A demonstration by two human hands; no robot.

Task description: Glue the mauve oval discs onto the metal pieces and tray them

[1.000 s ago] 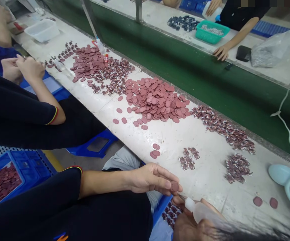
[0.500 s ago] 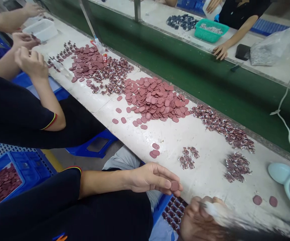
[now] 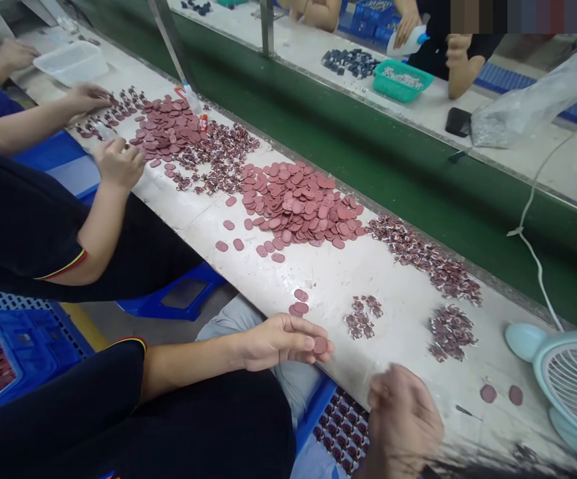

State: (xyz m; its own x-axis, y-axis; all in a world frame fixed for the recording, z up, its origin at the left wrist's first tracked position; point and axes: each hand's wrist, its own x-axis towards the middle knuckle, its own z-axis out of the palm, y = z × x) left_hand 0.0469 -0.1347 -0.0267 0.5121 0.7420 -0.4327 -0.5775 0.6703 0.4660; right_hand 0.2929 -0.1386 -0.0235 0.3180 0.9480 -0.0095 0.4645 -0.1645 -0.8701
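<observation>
My left hand (image 3: pixel 281 342) holds a reddish-brown oval disc (image 3: pixel 320 345) between thumb and fingers, just over the table's near edge. To its right, my right hand (image 3: pixel 403 412) is raised and blurred, its fingers curled; what it holds, if anything, cannot be made out. Three loose discs (image 3: pixel 301 295) lie beyond my left hand. A small cluster of dark red-brown parts (image 3: pixel 362 317) and a larger one (image 3: pixel 452 332) sit farther right. Two more discs (image 3: pixel 488 394) rest near the fan. A big pile of discs (image 3: pixel 301 203) covers the middle of the white table (image 3: pixel 193 219).
A light blue fan (image 3: pixel 575 379) stands at the right, with a thin dark tool (image 3: pixel 468 412) nearby. Small parts (image 3: pixel 428 256) line the far edge. A co-worker's hands (image 3: pixel 119 163) work at the left. Below the table is a tray of parts (image 3: pixel 341 429).
The white bottle-like object near my right hand is no longer there, and a thin tool now shows on the table. The view has shifted slightly. My left hand still holds the disc.
</observation>
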